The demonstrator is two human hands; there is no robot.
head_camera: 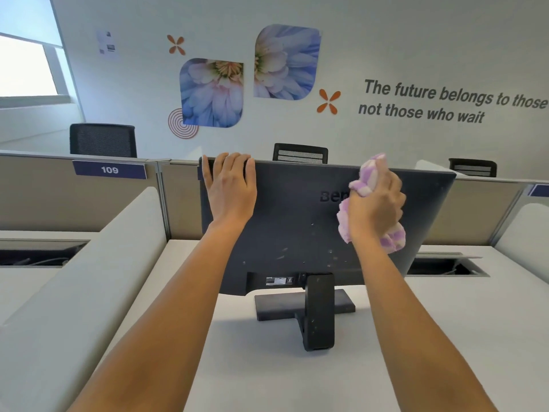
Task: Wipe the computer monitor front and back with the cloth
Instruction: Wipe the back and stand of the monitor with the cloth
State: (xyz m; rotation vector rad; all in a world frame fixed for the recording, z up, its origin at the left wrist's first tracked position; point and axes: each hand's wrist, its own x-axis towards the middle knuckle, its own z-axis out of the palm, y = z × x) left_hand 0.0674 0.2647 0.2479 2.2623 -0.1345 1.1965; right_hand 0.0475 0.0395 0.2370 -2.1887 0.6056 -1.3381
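Observation:
A dark grey computer monitor [291, 227] stands on the white desk with its back panel facing me; dusty specks show low on the panel. Its stand and base [319, 307] are in front. My left hand [230, 185] grips the monitor's upper left edge, fingers hooked over the top and thumb along the side. My right hand [375, 205] holds a bunched pink, purple and white cloth [368, 176] and presses it against the upper right of the back panel, partly covering the brand logo.
The white desk [445, 337] is bordered by beige partitions [89, 203] at the rear and a white divider [89, 292] on the left. Cable slots [445, 267] open in the desk behind the monitor. Black office chairs [102, 139] stand beyond the partitions.

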